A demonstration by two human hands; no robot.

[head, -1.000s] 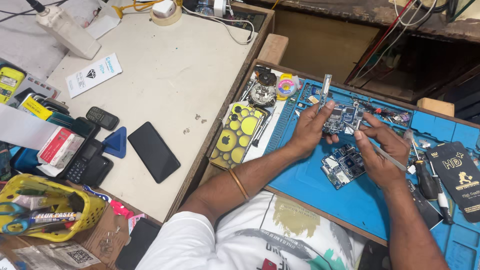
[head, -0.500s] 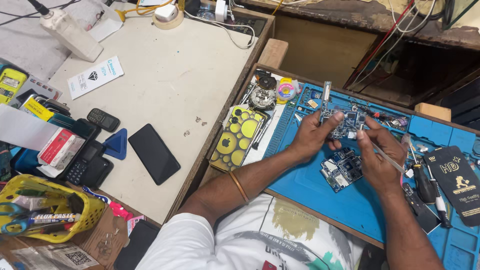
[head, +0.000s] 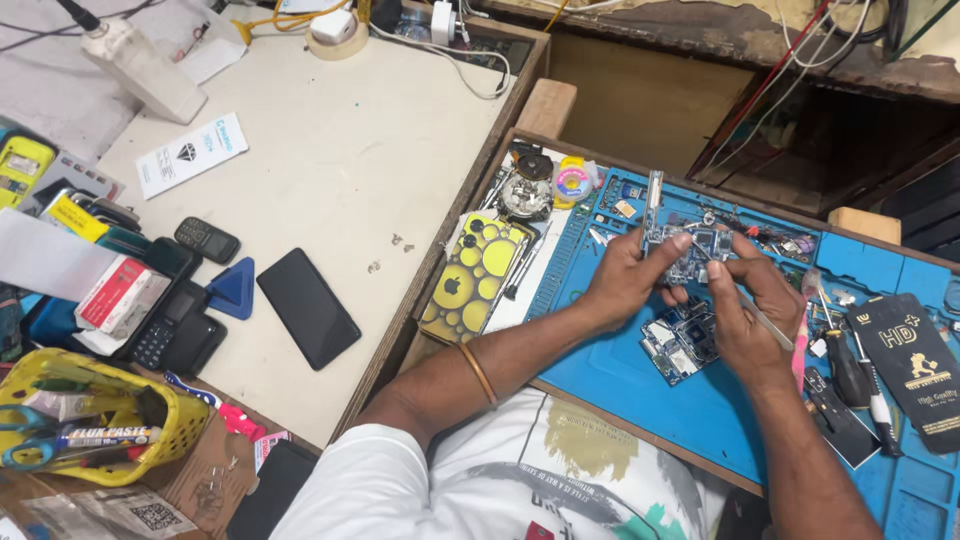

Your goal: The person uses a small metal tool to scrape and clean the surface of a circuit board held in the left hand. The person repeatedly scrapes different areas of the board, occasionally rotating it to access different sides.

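While the left hand pinches a small circuit board by its edges above the blue mat, the right hand grips thin tweezers whose tip meets it at about 1 o'clock. Light, stiff and likely fragile, the board is best held by its rim. Another board lies at 6 o'clock, on the bench.

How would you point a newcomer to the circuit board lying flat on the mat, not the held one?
Find the blue work mat at right. Below the left hand and right hand, which hold another board, lies the loose circuit board. It alone rests flat and untouched.
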